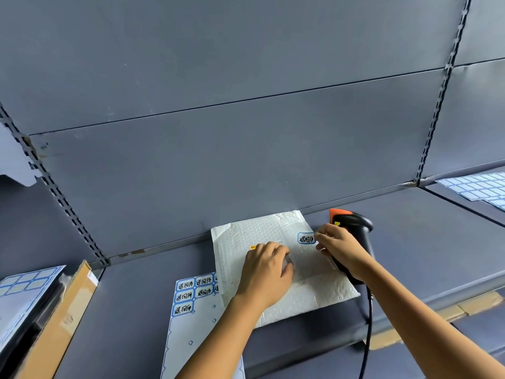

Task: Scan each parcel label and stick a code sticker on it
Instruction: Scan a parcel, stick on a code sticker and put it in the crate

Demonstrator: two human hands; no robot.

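We log the grey metal shelf [136, 310] across the frame. The white bubble-mailer parcel [273, 231] lies flat on it, lower middle. Its near-left corner overlaps the white sticker sheet [185, 329].

Left hand [266, 272] sits on the parcel's middle, fingers bent, beside the barcode label [288, 260]. We cannot tell whether it pinches anything.

Right hand [341, 248] has thumb and forefinger closed on the right edge of the blue-bordered code sticker [305, 238], which lies on the parcel's upper right. The black-and-orange handheld scanner [354, 221] lies under that palm; grip on it is unclear.

Risks, our judgement:
- The parcel skin is bumpy, so the sticker may crease or lift at an edge.
- The scanner crowding the same hand may skew the press.
- If the parcel shifts, it would drag the sheet beneath.
- The black cable [369, 324] hangs over the front edge and could snag.

Containers:
- Parcel: contents unseen.
- Brown cardboard box [68, 310], lower left: carries another sheet on top, inside hidden.
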